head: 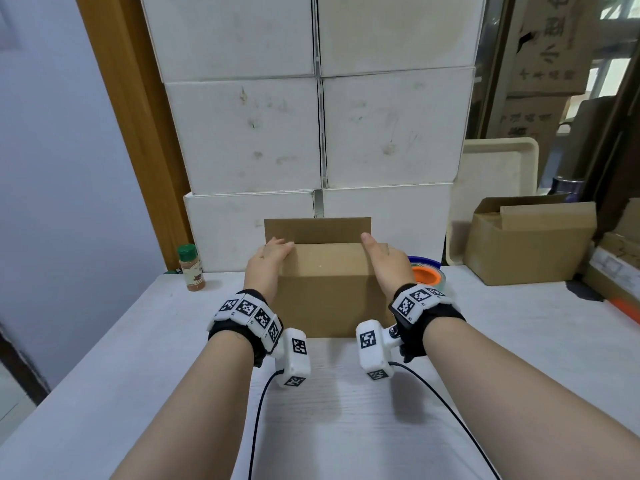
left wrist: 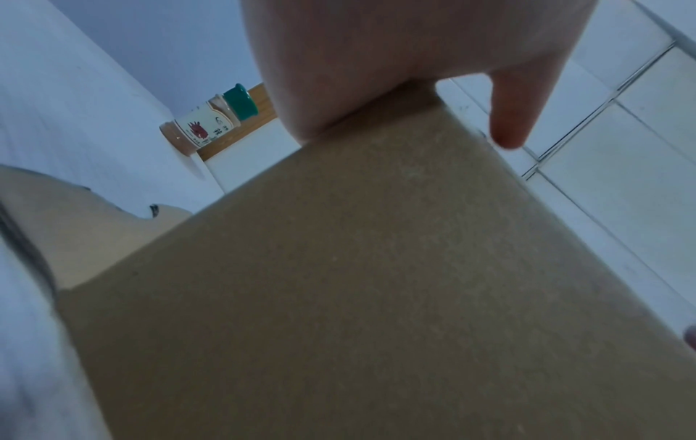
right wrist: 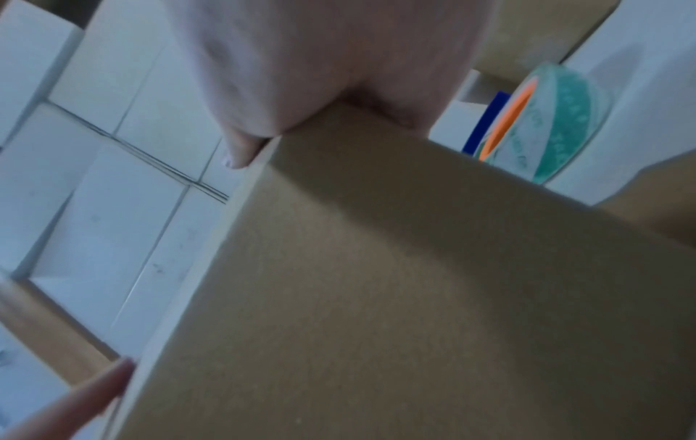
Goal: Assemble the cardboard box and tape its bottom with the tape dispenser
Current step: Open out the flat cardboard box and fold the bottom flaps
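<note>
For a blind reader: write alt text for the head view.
Both hands, left hand and right hand, rest on the top of a cardboard box on a white table. A tape roll lies behind it, a spice jar to its left.

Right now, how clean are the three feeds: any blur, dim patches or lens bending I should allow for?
Head view: sharp and evenly lit, wide-angle bending toward the edges; cardboard box and both hands, left hand and right hand, read clearly. Left wrist view: dim, bluish, soft; spice jar legible. Right wrist view: blurriest, tape roll smeared.
</note>
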A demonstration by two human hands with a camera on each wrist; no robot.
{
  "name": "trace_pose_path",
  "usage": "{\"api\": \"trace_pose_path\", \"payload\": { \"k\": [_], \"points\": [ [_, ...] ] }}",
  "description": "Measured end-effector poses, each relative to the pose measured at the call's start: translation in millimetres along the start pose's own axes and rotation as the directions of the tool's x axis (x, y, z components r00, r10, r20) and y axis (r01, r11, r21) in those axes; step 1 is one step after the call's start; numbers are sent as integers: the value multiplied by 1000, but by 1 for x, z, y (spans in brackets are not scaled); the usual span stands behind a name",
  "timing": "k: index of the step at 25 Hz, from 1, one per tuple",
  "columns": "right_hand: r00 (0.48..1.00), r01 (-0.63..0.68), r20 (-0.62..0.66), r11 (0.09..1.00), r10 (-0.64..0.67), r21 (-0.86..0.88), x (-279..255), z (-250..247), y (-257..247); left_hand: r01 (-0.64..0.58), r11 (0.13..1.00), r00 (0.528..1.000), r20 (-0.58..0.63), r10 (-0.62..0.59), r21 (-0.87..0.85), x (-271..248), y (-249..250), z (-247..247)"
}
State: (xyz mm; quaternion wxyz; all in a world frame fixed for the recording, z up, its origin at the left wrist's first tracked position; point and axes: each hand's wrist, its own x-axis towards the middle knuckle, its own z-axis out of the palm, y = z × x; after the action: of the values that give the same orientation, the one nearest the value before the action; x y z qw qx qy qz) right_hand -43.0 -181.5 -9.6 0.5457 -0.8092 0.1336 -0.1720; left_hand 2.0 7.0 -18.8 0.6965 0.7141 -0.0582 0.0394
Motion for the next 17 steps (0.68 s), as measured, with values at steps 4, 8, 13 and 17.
{"api": "trace_pose_path", "payload": {
  "k": [4, 8, 13, 17],
  "points": [
    [999, 33, -38, 999, -32, 7, 10, 6, 7, -18, 996, 999, -48, 22, 93, 3, -6, -2],
    [996, 45, -78, 997, -39, 64, 14, 10, 13, -75, 983, 994, -60, 86, 166, 5, -10, -2],
    [998, 37, -48, 999, -36, 28, 18, 7, 8, -94, 987, 986, -122, 110, 127, 4, -11, 0],
    [999, 34, 27, 999, -32, -37, 21, 3, 5, -64, 996, 986, -147, 73, 68, 6, -12, -2]
  ]
}}
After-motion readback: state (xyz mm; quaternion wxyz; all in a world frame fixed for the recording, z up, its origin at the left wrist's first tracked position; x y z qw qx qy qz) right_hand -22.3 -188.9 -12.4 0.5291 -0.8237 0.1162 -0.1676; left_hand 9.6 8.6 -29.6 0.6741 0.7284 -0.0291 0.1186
